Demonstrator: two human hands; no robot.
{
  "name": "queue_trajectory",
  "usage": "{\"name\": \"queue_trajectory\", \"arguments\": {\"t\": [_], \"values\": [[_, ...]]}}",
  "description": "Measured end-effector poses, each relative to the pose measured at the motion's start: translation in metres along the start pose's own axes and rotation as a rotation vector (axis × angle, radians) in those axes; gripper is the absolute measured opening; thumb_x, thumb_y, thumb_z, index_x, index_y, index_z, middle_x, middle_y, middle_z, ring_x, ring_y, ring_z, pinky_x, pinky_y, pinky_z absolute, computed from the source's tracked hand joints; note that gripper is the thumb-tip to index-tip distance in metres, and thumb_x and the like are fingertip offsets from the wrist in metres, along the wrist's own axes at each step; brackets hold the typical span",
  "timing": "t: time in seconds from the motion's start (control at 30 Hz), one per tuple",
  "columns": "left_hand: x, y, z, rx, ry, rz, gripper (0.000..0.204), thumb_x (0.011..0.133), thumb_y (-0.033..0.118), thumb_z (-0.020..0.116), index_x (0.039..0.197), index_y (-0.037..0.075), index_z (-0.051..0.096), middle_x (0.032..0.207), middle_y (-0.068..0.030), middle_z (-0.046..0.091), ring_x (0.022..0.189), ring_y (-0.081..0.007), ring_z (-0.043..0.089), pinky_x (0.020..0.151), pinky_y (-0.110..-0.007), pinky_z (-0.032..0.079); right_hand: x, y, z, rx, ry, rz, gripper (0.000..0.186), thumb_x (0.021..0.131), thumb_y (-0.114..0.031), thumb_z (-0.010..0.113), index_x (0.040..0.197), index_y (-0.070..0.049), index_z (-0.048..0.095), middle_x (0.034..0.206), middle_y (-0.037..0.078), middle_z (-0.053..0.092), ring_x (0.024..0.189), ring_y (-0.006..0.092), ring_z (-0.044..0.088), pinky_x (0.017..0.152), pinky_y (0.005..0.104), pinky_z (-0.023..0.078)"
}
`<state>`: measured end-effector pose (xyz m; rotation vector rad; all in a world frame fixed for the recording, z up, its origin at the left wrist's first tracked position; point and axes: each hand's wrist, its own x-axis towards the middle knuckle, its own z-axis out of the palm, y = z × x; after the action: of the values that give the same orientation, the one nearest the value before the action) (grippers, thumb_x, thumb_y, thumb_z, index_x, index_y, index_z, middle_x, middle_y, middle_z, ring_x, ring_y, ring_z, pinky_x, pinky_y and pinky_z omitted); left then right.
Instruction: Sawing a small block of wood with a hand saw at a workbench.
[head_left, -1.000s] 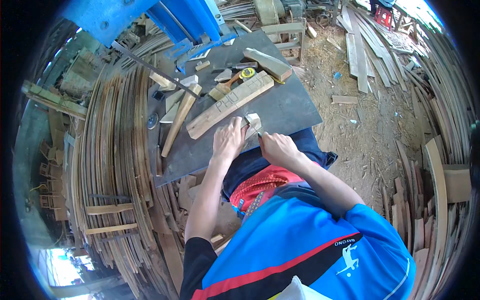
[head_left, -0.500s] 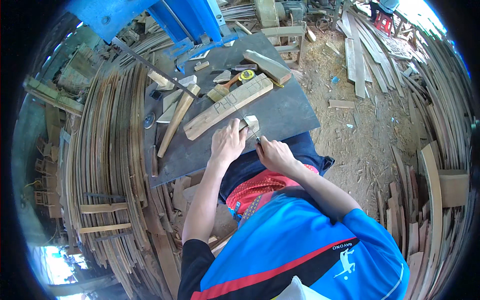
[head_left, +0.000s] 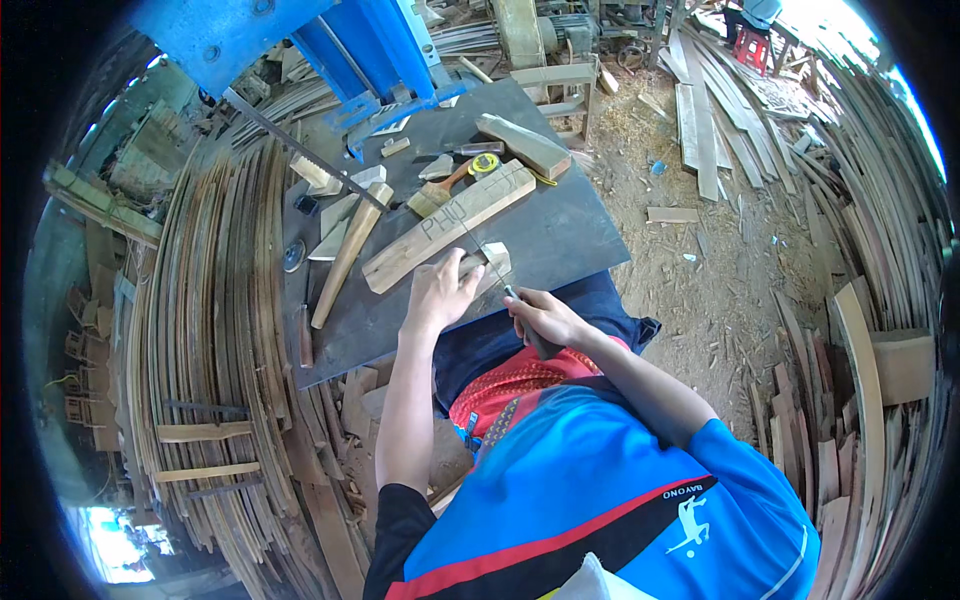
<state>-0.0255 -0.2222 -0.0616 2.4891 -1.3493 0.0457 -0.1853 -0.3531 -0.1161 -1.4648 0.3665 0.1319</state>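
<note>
My right hand (head_left: 543, 317) is wrapped round the dark handle (head_left: 540, 342) of a slim tool with a long thin blade (head_left: 483, 250). The blade slants up and away to the left, across a small wood block (head_left: 496, 262); whether it is a file or a saw I cannot make out. My left hand (head_left: 438, 296) grips that block from the left, thumb and fingers bent around it. Just beyond lies a long squared timber (head_left: 452, 228) with pencil marks on its top. The block rests near the front edge of the dark tabletop (head_left: 570, 235).
A brush (head_left: 437, 195), a yellow tape measure (head_left: 484, 163) and a wooden stick (head_left: 345, 262) lie on the table. A bandsaw blade (head_left: 300, 140) runs down at the left from a blue machine (head_left: 370, 45). Stacked boards (head_left: 215, 330) flank the left side; more planks (head_left: 705, 140) lie right.
My right hand has drawn back slightly toward me, showing more of the tool's handle. My left hand has shifted left and a little nearer, its fingers loosening somewhat. The view has tilted slightly.
</note>
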Motion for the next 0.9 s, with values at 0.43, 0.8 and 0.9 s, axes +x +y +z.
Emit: {"name": "queue_trajectory", "arguments": {"t": [0.43, 0.8, 0.9], "values": [[0.109, 0.033, -0.014, -0.341, 0.165, 0.242, 0.023, 0.097, 0.031, 0.055, 0.108, 0.012, 0.062, 0.095, -0.0112, 0.072, 0.09, -0.0282, 0.07, 0.077, -0.039, 0.054, -0.01, -0.007, 0.005, -0.372, 0.176, -0.179, 0.044, 0.101, -0.041, 0.046, 0.092, 0.002, 0.052, 0.065, 0.021, 0.06, 0.066, 0.0374, 0.064, 0.063, 0.046, 0.048], [0.115, 0.017, 0.028, -0.151, -0.133, 0.057, 0.034, 0.094, 0.047, 0.054, 0.105, 0.018, 0.069, 0.09, -0.0091, 0.073, 0.086, -0.0293, 0.071, 0.075, -0.041, 0.055, -0.018, -0.028, 0.004, -0.642, 0.207, -0.147, 0.05, 0.093, -0.047, 0.055, 0.094, 0.003, 0.055, 0.08, 0.03, 0.064, 0.082, 0.0479, 0.063, 0.074, 0.0534, 0.048], [0.113, 0.017, 0.028, -0.12, -0.131, 0.055, 0.033, 0.093, 0.046, 0.056, 0.103, 0.018, 0.07, 0.09, -0.0093, 0.073, 0.085, -0.0274, 0.071, 0.074, -0.04, 0.055, -0.016, -0.029, 0.002, -0.69, 0.203, -0.131, 0.05, 0.092, -0.048, 0.055, 0.094, 0.002, 0.055, 0.081, 0.031, 0.065, 0.084, 0.0483, 0.063, 0.075, 0.0537, 0.049]]}}
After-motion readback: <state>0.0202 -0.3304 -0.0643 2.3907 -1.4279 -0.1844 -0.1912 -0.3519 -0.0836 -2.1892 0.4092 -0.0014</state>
